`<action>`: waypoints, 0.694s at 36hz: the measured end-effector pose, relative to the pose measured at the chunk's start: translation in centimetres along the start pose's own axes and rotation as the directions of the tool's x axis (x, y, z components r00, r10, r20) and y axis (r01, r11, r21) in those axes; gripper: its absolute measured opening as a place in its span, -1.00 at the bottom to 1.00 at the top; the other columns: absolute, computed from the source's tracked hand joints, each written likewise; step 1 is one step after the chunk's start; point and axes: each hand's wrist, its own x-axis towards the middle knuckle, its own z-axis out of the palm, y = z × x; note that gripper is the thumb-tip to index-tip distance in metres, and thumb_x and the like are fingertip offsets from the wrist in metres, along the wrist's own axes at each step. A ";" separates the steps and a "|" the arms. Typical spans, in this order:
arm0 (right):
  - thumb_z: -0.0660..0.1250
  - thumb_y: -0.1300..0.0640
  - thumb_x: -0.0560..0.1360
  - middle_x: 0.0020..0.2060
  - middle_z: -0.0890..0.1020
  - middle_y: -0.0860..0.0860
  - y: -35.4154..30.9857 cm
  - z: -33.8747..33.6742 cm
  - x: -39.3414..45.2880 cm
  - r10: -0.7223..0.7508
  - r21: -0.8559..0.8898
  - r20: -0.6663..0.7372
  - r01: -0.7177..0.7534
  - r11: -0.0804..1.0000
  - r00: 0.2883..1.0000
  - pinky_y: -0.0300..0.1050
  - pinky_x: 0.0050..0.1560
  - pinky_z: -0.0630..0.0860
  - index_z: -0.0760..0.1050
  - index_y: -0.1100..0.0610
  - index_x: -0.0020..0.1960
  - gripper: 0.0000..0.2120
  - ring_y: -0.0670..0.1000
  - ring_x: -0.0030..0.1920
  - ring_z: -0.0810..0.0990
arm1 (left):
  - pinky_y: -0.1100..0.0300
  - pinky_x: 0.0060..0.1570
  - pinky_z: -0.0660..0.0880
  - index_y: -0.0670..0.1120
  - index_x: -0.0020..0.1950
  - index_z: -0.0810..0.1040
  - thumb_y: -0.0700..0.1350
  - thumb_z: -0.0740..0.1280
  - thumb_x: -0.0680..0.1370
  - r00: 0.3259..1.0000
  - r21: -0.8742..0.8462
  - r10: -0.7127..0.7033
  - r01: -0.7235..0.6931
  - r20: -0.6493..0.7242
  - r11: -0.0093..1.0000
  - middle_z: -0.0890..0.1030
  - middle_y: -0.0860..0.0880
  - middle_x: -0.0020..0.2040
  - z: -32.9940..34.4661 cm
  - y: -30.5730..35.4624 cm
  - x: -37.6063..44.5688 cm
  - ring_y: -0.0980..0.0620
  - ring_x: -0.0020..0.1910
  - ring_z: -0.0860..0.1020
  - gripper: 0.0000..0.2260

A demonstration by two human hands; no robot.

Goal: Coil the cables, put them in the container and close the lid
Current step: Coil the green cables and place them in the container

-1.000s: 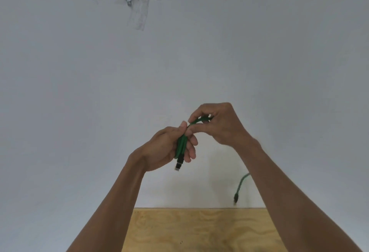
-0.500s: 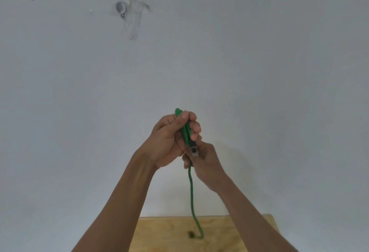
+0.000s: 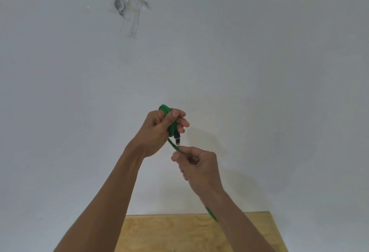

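The left hand grips the coiled green cable above the worktop while the right hand pinches its light, limp tail, best held near the coil.

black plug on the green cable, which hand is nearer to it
Left. The black plug hangs just below the left hand, which grips the coiled loops of the green cable. The right hand pinches the cable's loose run lower down, apart from the plug.

Cable in hands above table
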 end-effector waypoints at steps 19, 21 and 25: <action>0.68 0.15 0.20 -0.39 0.63 -0.04 -7.2 -4.1 7.4 -0.340 -0.314 0.432 0.492 0.812 0.835 -0.18 -0.33 0.37 0.64 0.18 -0.27 -0.75 0.00 -0.39 0.48 | 0.03 -0.21 0.45 -0.21 -0.12 0.54 0.26 -0.05 0.65 0.913 -0.106 -0.308 0.346 0.267 0.932 0.49 -0.14 -0.40 2.6 -0.8 -4.4 -0.05 -0.43 0.42 -0.38; 0.64 0.23 0.26 -0.35 0.66 0.11 -6.5 -4.3 8.1 -0.306 -0.189 0.440 0.420 0.888 0.845 0.02 -0.26 0.49 0.65 0.25 -0.24 -0.80 0.20 -0.33 0.55 | 0.05 -0.24 0.48 -0.20 -0.13 0.54 0.27 -0.01 0.65 0.904 -0.227 -0.280 0.361 0.322 0.905 0.46 -0.12 -0.43 3.0 -0.7 -4.7 -0.04 -0.45 0.39 -0.39; 0.58 0.11 0.35 -0.27 0.64 0.21 -4.2 -4.5 8.4 -0.224 0.006 0.406 0.242 0.970 0.886 -0.02 -0.18 0.51 0.66 0.22 -0.19 -0.81 0.15 -0.24 0.54 | 0.06 -0.25 0.48 -0.19 -0.14 0.54 0.20 0.09 0.63 0.886 -0.368 -0.188 0.359 0.425 0.858 0.45 -0.12 -0.44 4.1 -0.3 -5.2 -0.02 -0.47 0.40 -0.50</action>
